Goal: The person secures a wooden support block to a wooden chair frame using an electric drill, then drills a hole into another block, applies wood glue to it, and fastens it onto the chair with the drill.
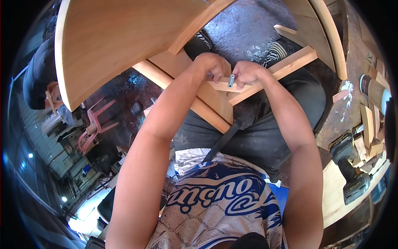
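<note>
A wooden frame with curved panels (120, 37) spreads over my lap and beyond my knees. My left hand (210, 67) is closed at the wooden joint near the middle, its fingers curled against the wood; what they hold is hidden. My right hand (247, 74) has its fingers closed beside a small metal cylinder (231, 81), which stands out from a short wooden crosspiece (222, 85). A longer wooden bar (286, 68) runs from under my right hand toward the upper right.
A cordless power tool (350, 172) lies on a wooden surface at the right, near wood offcuts (369, 124) and a round can (373, 89). A pink plastic chair (95, 120) is at the left. Another person's dark-clothed body (38, 74) shows at the far left.
</note>
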